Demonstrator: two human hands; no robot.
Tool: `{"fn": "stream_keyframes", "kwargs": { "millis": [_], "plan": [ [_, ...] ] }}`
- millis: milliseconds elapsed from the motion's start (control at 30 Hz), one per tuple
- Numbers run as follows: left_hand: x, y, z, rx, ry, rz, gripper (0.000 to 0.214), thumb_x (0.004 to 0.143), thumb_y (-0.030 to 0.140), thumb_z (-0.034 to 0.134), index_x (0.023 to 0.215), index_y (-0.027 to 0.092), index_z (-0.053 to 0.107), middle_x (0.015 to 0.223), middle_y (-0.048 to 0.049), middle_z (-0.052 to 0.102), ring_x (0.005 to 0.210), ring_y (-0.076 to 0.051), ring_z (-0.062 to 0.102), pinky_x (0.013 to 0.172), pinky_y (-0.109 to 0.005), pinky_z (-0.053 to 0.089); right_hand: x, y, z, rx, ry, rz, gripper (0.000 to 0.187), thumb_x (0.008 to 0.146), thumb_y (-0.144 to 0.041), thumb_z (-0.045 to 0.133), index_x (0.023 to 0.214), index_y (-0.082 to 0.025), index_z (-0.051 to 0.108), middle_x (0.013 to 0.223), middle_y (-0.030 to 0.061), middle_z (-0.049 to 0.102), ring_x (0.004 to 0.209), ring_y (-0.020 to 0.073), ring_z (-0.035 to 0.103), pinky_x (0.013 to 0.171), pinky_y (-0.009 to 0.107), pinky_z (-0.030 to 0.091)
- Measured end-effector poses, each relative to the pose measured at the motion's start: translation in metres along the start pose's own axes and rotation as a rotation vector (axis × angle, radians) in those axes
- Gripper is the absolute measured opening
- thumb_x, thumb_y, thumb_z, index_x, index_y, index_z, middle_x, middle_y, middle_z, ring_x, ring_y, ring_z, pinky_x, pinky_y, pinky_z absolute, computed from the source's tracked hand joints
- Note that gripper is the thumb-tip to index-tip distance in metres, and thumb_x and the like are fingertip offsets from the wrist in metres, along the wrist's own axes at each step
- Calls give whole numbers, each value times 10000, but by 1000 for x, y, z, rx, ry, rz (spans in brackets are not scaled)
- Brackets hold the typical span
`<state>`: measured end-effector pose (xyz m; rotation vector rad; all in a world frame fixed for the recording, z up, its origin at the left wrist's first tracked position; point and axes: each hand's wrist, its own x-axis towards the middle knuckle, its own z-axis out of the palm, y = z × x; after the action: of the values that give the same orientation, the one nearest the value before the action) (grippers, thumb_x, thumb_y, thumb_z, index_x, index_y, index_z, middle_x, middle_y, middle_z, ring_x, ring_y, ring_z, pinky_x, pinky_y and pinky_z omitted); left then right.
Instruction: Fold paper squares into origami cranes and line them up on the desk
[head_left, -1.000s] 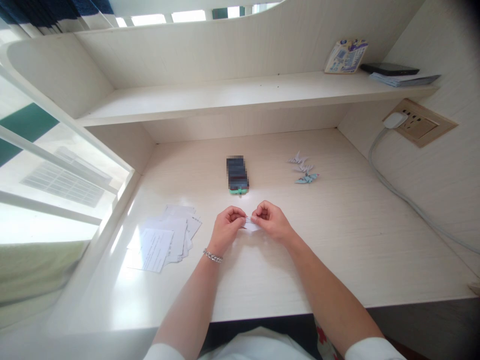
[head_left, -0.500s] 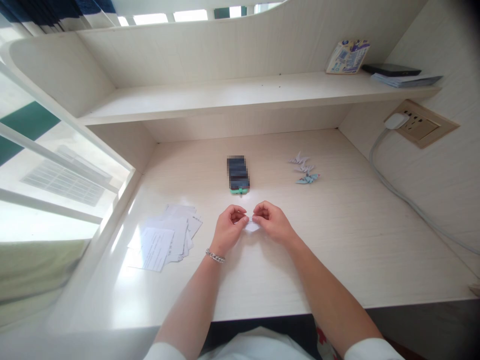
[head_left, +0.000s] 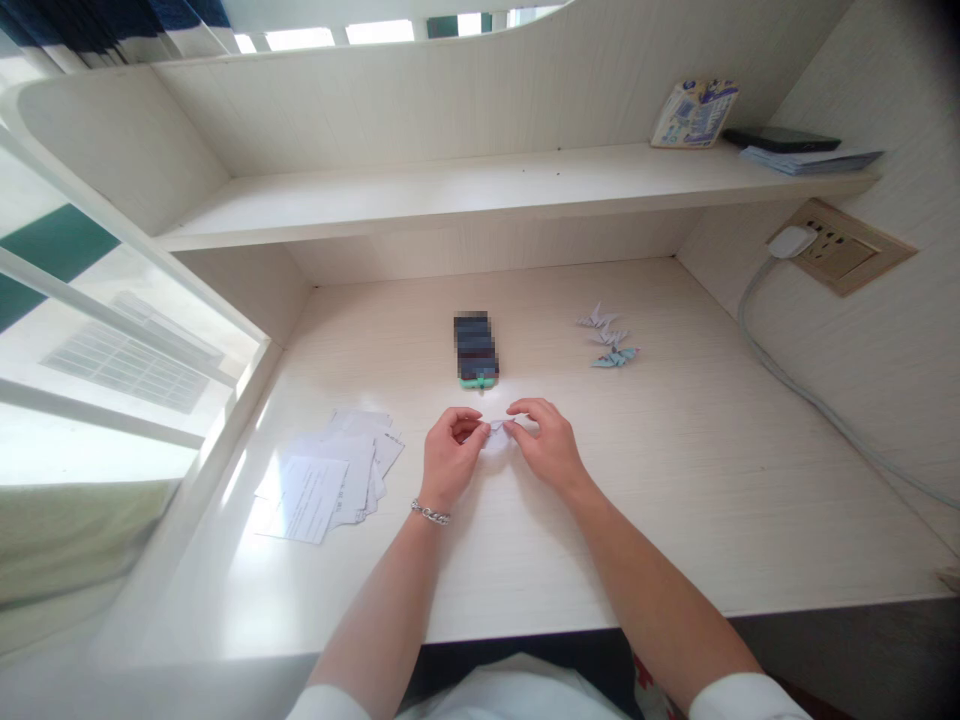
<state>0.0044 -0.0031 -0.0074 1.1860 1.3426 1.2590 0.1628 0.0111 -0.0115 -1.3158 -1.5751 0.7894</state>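
Note:
A small folded piece of white paper [head_left: 496,436] is held between my two hands, just above the desk. My left hand [head_left: 452,450] pinches its left side between thumb and fingers; a chain bracelet circles that wrist. On the other side, my right hand [head_left: 548,440] has its thumb and fingertips on the paper's right edge. The fold details are too small to make out. Beyond my hands lies a phone [head_left: 477,345], its screen blurred, with a green piece at its near end. Several folded paper cranes [head_left: 611,338] sit to the right of it.
Loose printed paper sheets [head_left: 322,480] lie in a pile on the left of the desk [head_left: 675,500]. A shelf [head_left: 420,200] spans the back, bearing a small packet [head_left: 694,114] and a dark flat object [head_left: 781,139] on papers. A cable [head_left: 795,385] runs from the wall socket [head_left: 844,248].
The paper has moved slightly away from me and to the left. My right-hand fingers have spread a little, and more of the paper's upper edge shows.

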Motion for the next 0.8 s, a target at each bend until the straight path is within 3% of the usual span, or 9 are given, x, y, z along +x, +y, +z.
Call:
{"fn": "stream_keyframes", "kwargs": {
  "millis": [100, 233, 367, 500, 600, 733, 800],
  "plan": [
    [-2, 1, 2, 53, 113, 43, 243, 730, 314, 663, 911, 165, 598, 838, -59, 668, 792, -158, 645, 733, -282, 517, -3, -5, 3, -134, 135, -103, 129, 806, -261, 582, 852, -226, 697, 915, 69, 641, 933, 225, 554, 863, 389, 442],
    [-5, 3, 6, 105, 156, 86, 219, 748, 339, 648, 877, 165, 618, 826, -57, 675, 781, -161, 651, 720, -280, 531, -5, -6, 9, 85, -43, 5, 204, 830, -300, 558, 942, -224, 710, 962, 71, 660, 833, 190, 612, 723, 318, 500],
    [-8, 6, 10, 156, 61, 113, 212, 781, 355, 608, 886, 177, 659, 875, -54, 689, 805, -164, 653, 710, -268, 535, -2, 0, 16, 407, -155, 208, 287, 813, -398, 577, 976, -202, 709, 1000, 81, 690, 955, 227, 626, 846, 357, 484],
    [-9, 6, 11, 155, -37, 109, 224, 834, 346, 537, 934, 190, 663, 904, -51, 692, 814, -160, 651, 731, -269, 525, -1, 5, 17, 608, -221, 309, 345, 761, -452, 625, 957, -181, 709, 939, 90, 708, 902, 235, 646, 820, 379, 501],
    [-7, 5, 8, 190, -45, 115, 215, 813, 327, 568, 960, 196, 654, 914, -52, 686, 815, -158, 642, 727, -270, 519, -1, 7, 16, 536, -223, 335, 327, 720, -416, 667, 935, -174, 709, 902, 91, 710, 845, 225, 652, 748, 355, 522],
    [-3, 5, -2, 386, 60, 156, 215, 748, 310, 644, 936, 209, 670, 923, -56, 670, 792, -161, 611, 710, -285, 497, 0, 7, 11, 348, -242, 302, 225, 755, -330, 621, 878, -166, 713, 849, 76, 705, 776, 194, 638, 699, 314, 513],
    [0, 5, -6, 386, 9, 154, 216, 747, 312, 643, 935, 212, 677, 984, -64, 667, 849, -172, 610, 732, -287, 492, 0, 5, 8, 316, -274, 295, 209, 756, -316, 611, 865, -167, 710, 824, 66, 701, 739, 182, 631, 670, 300, 512]
  ]
}}
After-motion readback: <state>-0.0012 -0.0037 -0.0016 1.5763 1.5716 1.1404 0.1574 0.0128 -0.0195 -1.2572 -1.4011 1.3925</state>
